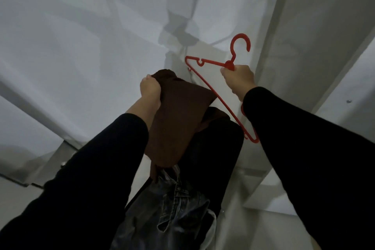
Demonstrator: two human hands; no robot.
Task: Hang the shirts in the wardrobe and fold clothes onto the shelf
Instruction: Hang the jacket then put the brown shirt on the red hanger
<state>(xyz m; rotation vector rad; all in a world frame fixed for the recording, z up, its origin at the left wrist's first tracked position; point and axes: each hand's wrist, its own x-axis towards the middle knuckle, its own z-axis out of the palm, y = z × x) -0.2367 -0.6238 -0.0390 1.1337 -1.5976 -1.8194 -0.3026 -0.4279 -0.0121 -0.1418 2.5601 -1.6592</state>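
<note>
Right now I see the brown shirt [178,115] bunched and hanging in mid-air at the centre of my view, gripped at its top edge by the left hand [149,88], whose fingers are curled tight into the cloth. Just beside it to the right, the red hanger [205,82] is held up with its hook pointing upward; the right hand [238,78] is wrapped in a fist around its neck, below the hook. Both arms wear black sleeves [97,170]. Below the shirt lies a pair of dark jeans [176,205]. Behind everything is white draped fabric [81,36]
</note>
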